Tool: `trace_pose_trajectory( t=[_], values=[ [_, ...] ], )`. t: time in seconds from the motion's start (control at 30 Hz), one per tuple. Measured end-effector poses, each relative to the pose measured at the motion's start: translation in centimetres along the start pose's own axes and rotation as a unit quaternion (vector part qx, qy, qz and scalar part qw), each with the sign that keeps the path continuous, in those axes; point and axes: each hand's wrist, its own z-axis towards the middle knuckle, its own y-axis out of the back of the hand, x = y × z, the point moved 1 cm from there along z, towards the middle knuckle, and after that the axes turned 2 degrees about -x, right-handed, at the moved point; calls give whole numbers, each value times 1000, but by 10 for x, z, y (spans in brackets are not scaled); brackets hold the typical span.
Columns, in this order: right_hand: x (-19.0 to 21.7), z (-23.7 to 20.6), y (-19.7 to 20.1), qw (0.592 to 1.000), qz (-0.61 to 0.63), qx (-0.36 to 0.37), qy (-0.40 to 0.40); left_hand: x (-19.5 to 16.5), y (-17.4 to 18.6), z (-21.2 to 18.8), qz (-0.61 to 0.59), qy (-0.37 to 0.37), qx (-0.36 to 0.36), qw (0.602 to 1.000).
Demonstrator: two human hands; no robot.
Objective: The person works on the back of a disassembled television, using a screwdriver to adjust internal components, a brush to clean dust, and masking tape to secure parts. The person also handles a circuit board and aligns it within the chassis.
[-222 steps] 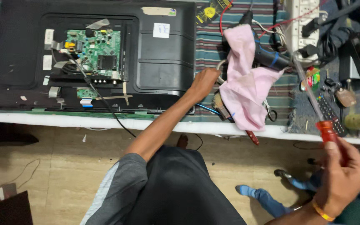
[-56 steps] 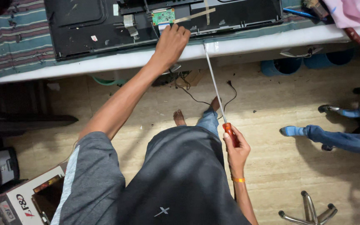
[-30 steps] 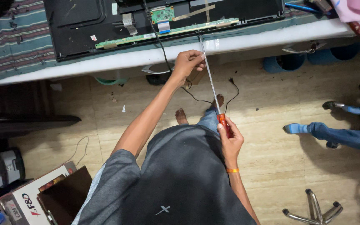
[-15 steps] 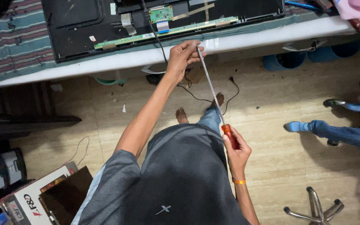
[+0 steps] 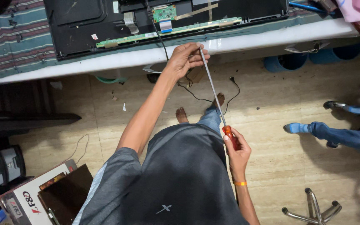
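My right hand [image 5: 236,146] grips the orange handle of a long screwdriver [image 5: 213,89] near my waist. Its thin metal shaft runs up and to the left. My left hand [image 5: 185,59] is stretched out and pinches the tip of the shaft, just in front of the white table edge [image 5: 105,64]. On the table lies an opened flat television [image 5: 84,21], back up, with a green circuit board [image 5: 164,12] and a long narrow green strip board [image 5: 167,31] along its near edge.
A black cable [image 5: 196,93] hangs from the television to the floor by my bare feet. Another person's legs in jeans and blue socks [image 5: 334,133] are at the right. A chair base [image 5: 311,208] is at bottom right. Boxes [image 5: 34,196] sit at bottom left.
My left hand came off the television's board and took hold of the screwdriver's tip. The right hand has kept the handle near my waist throughout.
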Motion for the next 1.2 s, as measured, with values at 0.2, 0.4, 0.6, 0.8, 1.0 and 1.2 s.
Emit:
trace_pose_trajectory(
  t=[0.2, 0.4, 0.6, 0.8, 1.0, 1.2],
  values=[
    [-13, 10, -18, 999, 32, 8, 3, 19, 1, 6, 33, -15, 11, 999],
    [-8, 18, -30, 1000, 22, 12, 12, 26, 4, 12, 62, -19, -3, 998],
    [0, 17, -34, 1000, 20, 10, -12, 24, 3, 12, 58, -16, -12, 998],
    [-1, 19, -38, 999, 8, 30, 27, 24, 1, 10, 56, -18, -15, 998],
    [-15, 27, -38, 986, 125, 48, -103, 35, -12, -18, 94, 23, 9, 995],
    [-33, 37, -39, 832, 375, 195, -359, 54, -13, -56, -34, 101, 153, 983]
  ],
)
